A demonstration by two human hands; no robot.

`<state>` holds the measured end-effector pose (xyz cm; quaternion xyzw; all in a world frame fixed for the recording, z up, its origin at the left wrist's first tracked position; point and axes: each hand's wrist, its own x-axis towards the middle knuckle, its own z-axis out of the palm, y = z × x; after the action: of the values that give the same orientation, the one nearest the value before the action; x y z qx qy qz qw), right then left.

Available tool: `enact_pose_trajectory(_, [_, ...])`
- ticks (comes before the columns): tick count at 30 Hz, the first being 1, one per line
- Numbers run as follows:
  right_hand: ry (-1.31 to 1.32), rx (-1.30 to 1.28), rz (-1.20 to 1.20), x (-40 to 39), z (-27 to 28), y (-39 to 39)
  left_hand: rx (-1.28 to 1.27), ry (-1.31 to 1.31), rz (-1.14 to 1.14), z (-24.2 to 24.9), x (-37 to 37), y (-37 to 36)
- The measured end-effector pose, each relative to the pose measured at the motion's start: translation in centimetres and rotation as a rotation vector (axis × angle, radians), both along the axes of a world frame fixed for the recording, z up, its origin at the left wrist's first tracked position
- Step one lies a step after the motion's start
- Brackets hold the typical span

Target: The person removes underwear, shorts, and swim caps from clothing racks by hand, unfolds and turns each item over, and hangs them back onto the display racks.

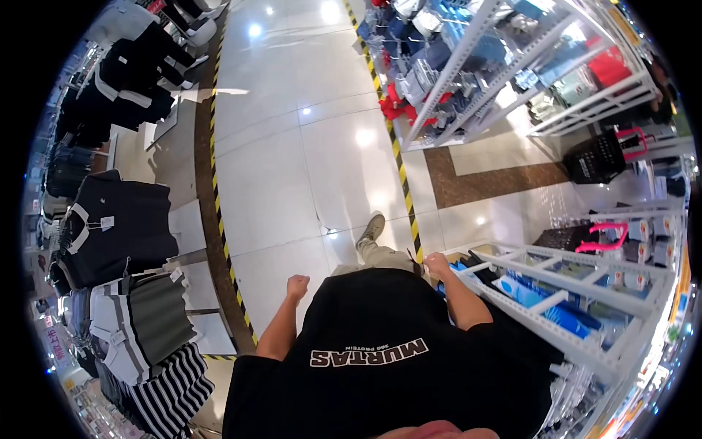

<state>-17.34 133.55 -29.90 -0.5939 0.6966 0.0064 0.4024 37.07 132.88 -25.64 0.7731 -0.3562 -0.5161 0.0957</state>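
Note:
My left hand (297, 286) hangs at my side over the pale tiled floor (322, 161), fingers curled into a loose fist with nothing showing in it. At my other hip, my right hand (436, 263) is also curled closed, close to the yellow-and-black floor tape (406, 186) in this view. No object shows in it. One shoe (371, 228) is stretched forward on the tiles, below light trousers (386, 257). My black T-shirt (365, 314) fills the lower middle.
Hanging polo shirts (124, 223) and striped tops (164, 388) line the left side. On the right stand white metal racks (468, 80) with packaged goods, and a black shopping basket (594, 157) with a pink handle. The tiled aisle runs ahead between taped edges.

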Motion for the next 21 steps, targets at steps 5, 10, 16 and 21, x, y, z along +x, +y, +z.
enact_pose_trajectory(5, [-0.15,0.055,-0.266,1.2,0.6,-9.4,-0.078,0.017,0.105,3.4,-1.3,-4.6])
enact_pose_trajectory(10, [-0.15,0.028,-0.074,4.5,-0.6,-20.7,-0.173,0.094,0.277,7.7,-5.5,-12.0])
enact_pose_trajectory(16, [-0.378,-0.076,-0.109,10.1,4.7,-32.5,-0.381,-0.218,0.173,6.4,-7.0,-14.9])
enact_pose_trajectory(21, [-0.395,-0.091,-0.096,9.5,6.3,-35.9,-0.355,-0.55,0.21,1.8,-5.7,-13.5])
